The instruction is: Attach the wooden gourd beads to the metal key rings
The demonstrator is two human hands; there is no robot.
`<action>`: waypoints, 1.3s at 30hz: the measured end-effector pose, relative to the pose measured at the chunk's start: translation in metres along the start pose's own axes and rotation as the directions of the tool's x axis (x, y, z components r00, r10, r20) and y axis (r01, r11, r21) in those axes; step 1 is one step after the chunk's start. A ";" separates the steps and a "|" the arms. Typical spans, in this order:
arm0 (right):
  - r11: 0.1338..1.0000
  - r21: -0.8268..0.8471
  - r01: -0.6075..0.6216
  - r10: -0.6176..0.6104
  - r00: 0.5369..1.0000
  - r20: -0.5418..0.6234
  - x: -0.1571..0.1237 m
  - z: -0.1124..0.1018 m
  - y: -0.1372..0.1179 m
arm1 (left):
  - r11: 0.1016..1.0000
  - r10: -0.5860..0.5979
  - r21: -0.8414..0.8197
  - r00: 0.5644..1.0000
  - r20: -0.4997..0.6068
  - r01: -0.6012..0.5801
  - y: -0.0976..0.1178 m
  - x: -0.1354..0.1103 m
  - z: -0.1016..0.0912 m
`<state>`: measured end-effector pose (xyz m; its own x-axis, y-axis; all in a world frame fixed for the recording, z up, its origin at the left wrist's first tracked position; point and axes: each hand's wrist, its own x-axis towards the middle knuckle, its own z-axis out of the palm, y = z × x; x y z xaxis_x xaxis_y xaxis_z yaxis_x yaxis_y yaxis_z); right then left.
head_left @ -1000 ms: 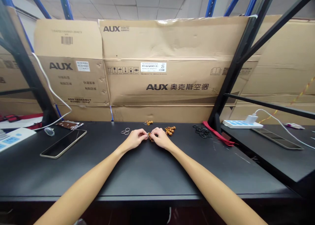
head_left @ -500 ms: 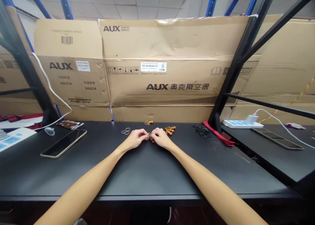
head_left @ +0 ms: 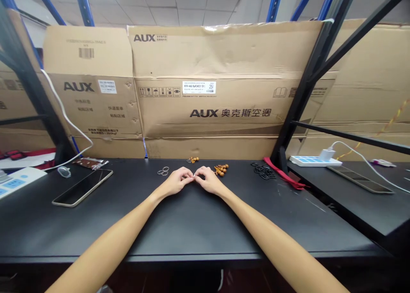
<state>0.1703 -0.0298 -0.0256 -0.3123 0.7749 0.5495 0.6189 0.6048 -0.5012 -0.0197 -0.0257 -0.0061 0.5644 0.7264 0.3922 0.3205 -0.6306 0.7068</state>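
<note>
The person's left grip (head_left: 175, 182) and right grip (head_left: 209, 180) sit close together at the middle of the black surface (head_left: 198, 224), toward its far edge, with the fingers curled inward and the fingertips almost meeting in the gap between the hands. Both are nearly closed in a small pinch, thumb against forefinger, as if on something tiny. Whether a small piece is held there cannot be told, because the fingers hide the spot. Just to the right of the right grip lies a heap of wooden beads (head_left: 221, 170), the nearest thing to it, and a smaller cluster of beads (head_left: 192, 159) sits farther off, straight ahead of the hands. To the left of the left grip are a few small metal rings (head_left: 163, 171). Off to the right, a pile of black rings (head_left: 263, 171) lies beside a red cloth strip (head_left: 283, 174). Each kind sits in its own group, apparently to keep it easy to pick out within reach of the hands. A smartphone (head_left: 82, 188) lies well off to the left, out of the way.
</note>
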 end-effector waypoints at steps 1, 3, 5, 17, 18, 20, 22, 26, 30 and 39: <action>1.000 -0.020 0.006 -0.006 1.000 -0.009 0.000 -0.001 -0.001 | 1.000 -0.004 0.012 1.000 0.004 0.004 0.000 0.000 0.000; 0.995 -0.098 0.035 -0.038 0.999 -0.023 -0.001 -0.002 -0.005 | 0.999 -0.022 0.038 1.000 0.004 0.022 0.000 0.000 0.001; 0.976 -0.198 0.089 -0.094 0.995 -0.014 -0.002 -0.004 -0.010 | 0.996 -0.042 0.075 0.999 -0.009 0.043 0.000 0.000 0.002; 0.946 -0.299 0.123 -0.120 0.992 0.028 -0.004 -0.003 -0.006 | 0.997 -0.046 0.071 0.998 0.039 0.043 -0.002 0.001 -0.004; 0.946 -0.300 0.126 -0.123 0.992 0.028 -0.004 -0.003 -0.004 | 0.997 -0.043 0.071 0.998 0.041 0.040 -0.002 0.001 -0.004; 0.946 -0.295 0.133 -0.133 0.991 0.019 -0.003 -0.003 -0.003 | 0.995 -0.043 0.088 0.999 0.034 0.040 -0.003 0.001 -0.004; 0.946 -0.290 0.144 -0.147 0.989 0.010 -0.003 -0.004 -0.003 | 0.991 -0.051 0.127 0.998 0.020 0.048 -0.003 0.000 -0.004; 0.934 -0.305 0.187 -0.187 0.982 0.030 -0.003 -0.005 -0.007 | 0.975 -0.050 0.215 0.999 -0.005 0.050 0.001 -0.001 -0.004; 0.914 -0.335 0.227 -0.213 0.974 0.077 -0.002 -0.004 -0.012 | 0.966 -0.014 0.257 1.000 -0.025 0.020 0.006 -0.002 -0.003; 0.918 -0.333 0.215 -0.191 0.976 0.105 -0.003 -0.002 -0.012 | 0.944 0.030 0.331 0.999 -0.038 -0.015 0.007 -0.001 -0.001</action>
<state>0.1651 -0.0400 -0.0200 -0.4983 0.6603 0.5619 0.7411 0.6607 -0.1191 -0.0194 -0.0306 -0.0011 0.5439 0.7173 0.4354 0.5454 -0.6965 0.4662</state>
